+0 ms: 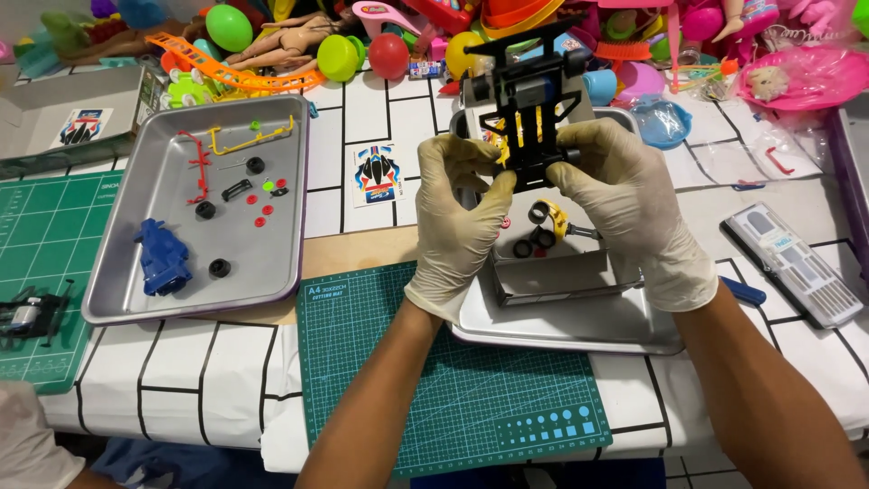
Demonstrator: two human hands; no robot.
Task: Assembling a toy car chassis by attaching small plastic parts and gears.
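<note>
Head view: both gloved hands lift a black toy car chassis (529, 109) above the right tray (579, 326).
Left hand (462, 217): fingers gripping chassis.
Right hand (625, 204): likewise.
Progress: wheels (534, 240) lie loose in the tray, unfitted.

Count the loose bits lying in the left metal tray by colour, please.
Blue car body shell: 1
Black pieces, tyres among them: 5
Red parts frame and small red bits: about 6
Yellow parts frame: 1
Green bits: 2
Total in the left tray: about 15
</note>
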